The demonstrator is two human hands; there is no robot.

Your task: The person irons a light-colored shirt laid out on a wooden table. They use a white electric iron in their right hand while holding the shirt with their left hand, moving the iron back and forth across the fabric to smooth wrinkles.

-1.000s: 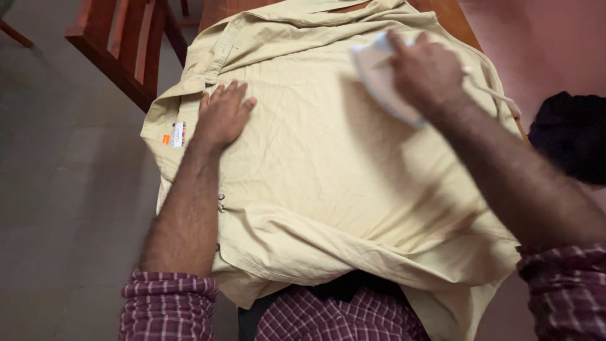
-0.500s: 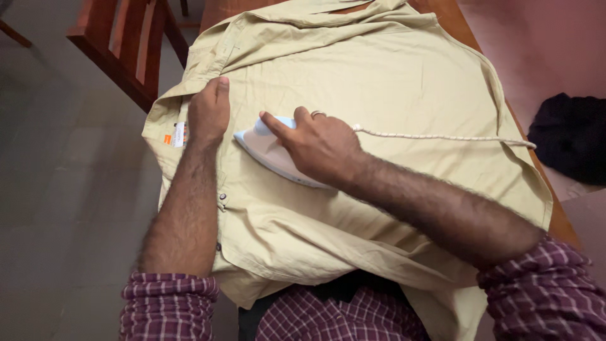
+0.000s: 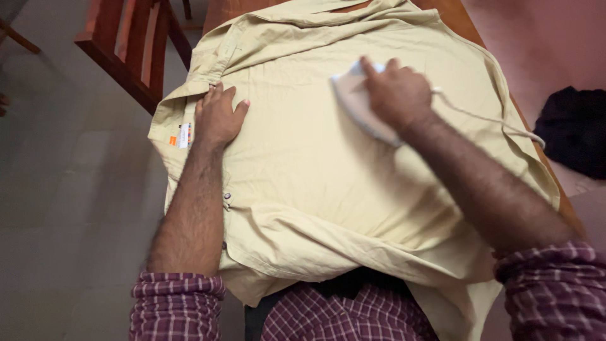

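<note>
With the right hand (image 3: 396,95) in a closed grip on the small white electric iron (image 3: 356,107), mid-worktop on the pale yellow cotton shirt (image 3: 328,183), its trailing white cord (image 3: 486,120) (lying slack) could snag, or the flat-pressed left hand (image 3: 218,117) get burnt.

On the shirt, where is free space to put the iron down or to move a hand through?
The widest free patch lies in the middle of the shirt, between the left hand and the iron under the right hand. Another lies above, between the collar and the iron. The right side is crowded by the cord and forearm; the near hem is bunched.
</note>
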